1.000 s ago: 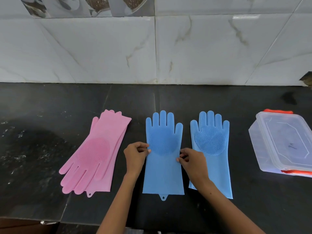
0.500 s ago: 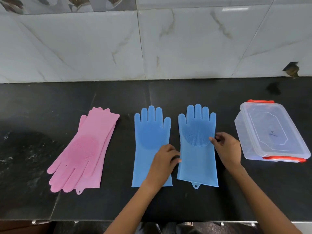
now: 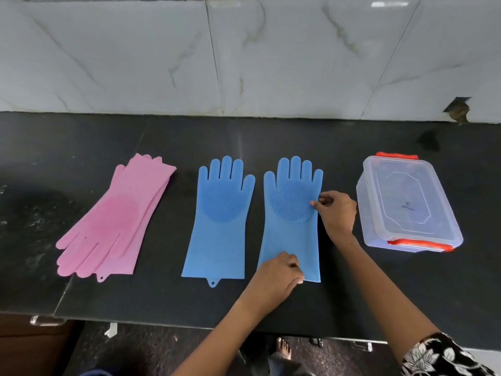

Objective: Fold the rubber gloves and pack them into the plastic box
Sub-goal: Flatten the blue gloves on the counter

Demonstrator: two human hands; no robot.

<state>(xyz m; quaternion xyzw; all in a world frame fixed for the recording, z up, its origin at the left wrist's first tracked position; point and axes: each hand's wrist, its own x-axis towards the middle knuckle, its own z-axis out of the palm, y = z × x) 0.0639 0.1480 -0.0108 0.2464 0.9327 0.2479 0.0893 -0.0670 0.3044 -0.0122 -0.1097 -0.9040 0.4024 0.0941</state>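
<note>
Nearest you, your left hand [image 3: 279,272] pinches the cuff of the right blue glove [image 3: 291,221], your right hand [image 3: 337,213] its thumb edge; beyond, left blue glove [image 3: 219,223], pink pair [image 3: 113,223] and lidded plastic box [image 3: 406,204]: nothing folded or packed.

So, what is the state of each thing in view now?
Pink gloves: stacked, unfolded.
Left blue glove: flat, unfolded, untouched.
Right blue glove: flat, unfolded, both hands on it.
Box: lid on.
Left hand: at the cuff.
Right hand: pinching the edge.
</note>
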